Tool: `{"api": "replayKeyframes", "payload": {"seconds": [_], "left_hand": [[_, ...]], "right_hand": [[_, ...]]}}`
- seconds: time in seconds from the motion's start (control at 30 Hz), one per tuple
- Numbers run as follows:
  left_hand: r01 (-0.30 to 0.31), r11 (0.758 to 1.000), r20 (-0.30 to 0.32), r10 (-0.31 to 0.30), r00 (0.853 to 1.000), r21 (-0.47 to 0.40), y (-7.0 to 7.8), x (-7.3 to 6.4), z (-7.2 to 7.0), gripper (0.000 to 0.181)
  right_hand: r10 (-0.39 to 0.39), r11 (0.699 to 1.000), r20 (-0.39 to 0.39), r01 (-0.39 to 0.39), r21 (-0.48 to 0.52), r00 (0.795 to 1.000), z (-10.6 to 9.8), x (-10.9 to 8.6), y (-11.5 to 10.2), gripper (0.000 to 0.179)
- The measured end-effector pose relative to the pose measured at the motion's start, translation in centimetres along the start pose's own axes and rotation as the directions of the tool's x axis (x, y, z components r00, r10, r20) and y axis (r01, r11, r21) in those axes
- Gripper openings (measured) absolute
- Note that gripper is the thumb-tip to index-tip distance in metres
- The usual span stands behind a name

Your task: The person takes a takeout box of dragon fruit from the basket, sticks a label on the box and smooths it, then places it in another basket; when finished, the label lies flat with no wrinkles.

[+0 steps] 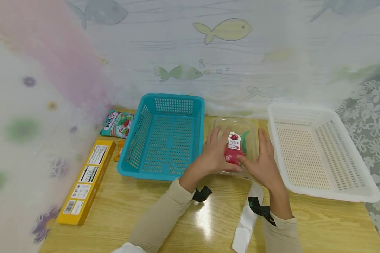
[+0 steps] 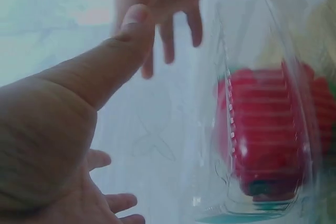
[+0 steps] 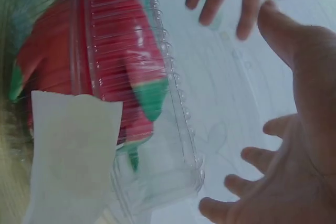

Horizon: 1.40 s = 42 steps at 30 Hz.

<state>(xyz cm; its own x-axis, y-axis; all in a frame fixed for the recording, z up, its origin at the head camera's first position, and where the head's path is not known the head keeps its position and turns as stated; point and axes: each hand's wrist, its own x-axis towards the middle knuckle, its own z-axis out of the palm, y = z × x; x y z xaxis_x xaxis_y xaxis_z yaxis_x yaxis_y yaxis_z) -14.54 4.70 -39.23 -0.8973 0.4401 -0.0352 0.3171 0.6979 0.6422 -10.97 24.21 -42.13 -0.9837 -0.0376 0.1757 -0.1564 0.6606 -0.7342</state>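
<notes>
The clear box (image 1: 237, 123) holding the red fruit (image 1: 232, 156) sits just right of the blue basket (image 1: 145, 174). My left hand (image 1: 214, 153), fingers spread wide, is over the box's basket-facing side; my right hand (image 1: 263, 164), also wide, is on its side farther from the basket. Whether either touches, I cannot tell. The yellow carton (image 1: 86, 182) lies left of the basket.
</notes>
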Motion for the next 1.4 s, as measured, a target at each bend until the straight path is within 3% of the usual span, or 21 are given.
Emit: {"api": "replayKeyframes", "payload": {"seconds": [0.1,0.23,0.4,0.7,1.0,1.4], "left_hand": [[-0.035,0.999,-0.012,0.035,0.999,-0.038,0.1,-1.4,0.3,0.135],[-0.032,0.996,-0.027,0.03,0.999,-0.088,0.0,-2.9,1.0,0.139],[-0.024,0.995,-0.096,0.014,0.995,-0.098,-0.2,-3.5,2.4,0.14],[0.002,0.994,-0.13,-0.017,0.991,-0.112,-0.8,-3.0,4.1,0.137],[0.09,0.975,-0.145,-0.121,0.982,-0.202,-1.2,-2.6,5.6,0.133],[0.106,0.977,-0.186,-0.141,0.972,-0.185,-1.9,-2.1,6.5,0.123]], "right_hand": [[0.006,1.0,0.041,-0.007,0.023,0.999,0.2,-0.5,0.1,0.12],[0.018,0.999,0.084,-0.02,0.031,0.996,0.4,-1.0,0.4,0.127],[0.035,0.999,0.11,-0.038,0.021,0.993,0.6,-1.4,0.9,0.132],[0.053,0.999,0.139,-0.052,-0.017,0.989,1.1,-1.5,1.8,0.134],[0.073,0.997,0.118,-0.068,-0.045,0.99,1.4,-1.4,2.3,0.133],[0.085,0.996,0.153,-0.081,-0.031,0.985,1.6,-1.3,3.3,0.132]]}}
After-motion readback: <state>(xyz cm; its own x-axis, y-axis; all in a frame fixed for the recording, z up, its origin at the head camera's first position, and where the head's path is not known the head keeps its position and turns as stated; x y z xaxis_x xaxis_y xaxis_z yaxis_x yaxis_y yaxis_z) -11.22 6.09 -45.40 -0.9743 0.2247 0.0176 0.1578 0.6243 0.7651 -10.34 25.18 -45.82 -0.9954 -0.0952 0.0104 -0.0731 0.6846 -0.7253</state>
